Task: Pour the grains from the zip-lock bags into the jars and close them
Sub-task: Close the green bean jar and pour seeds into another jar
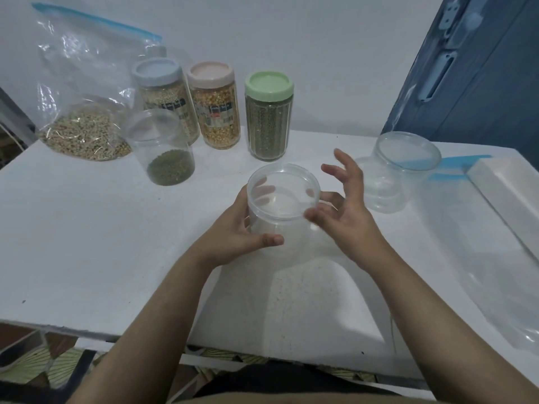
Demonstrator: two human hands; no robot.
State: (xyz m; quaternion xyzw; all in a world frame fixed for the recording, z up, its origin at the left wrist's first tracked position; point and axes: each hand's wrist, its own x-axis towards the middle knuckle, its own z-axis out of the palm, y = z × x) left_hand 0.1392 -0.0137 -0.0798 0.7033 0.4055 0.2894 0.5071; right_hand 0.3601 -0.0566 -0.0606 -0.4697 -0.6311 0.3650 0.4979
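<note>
Left hand (233,228) grips clear lidded jar (281,205) standing at centre of white table (87,243). Right hand (344,199) just beside the lid, fingers spread, released. White wall (320,39) behind; blue door (481,83) at right.

On the table (87,243), a lidded jar (281,205) stands at the middle between the left hand (236,228) and the right hand (347,208). Behind it three capped jars (214,104) stand in a row against the wall. Left of the row lies a zip-lock bag (84,112), with an open jar (163,147) just before it. To the right stands another lidded jar (399,170), a flat bag (495,243) beyond it.
</note>
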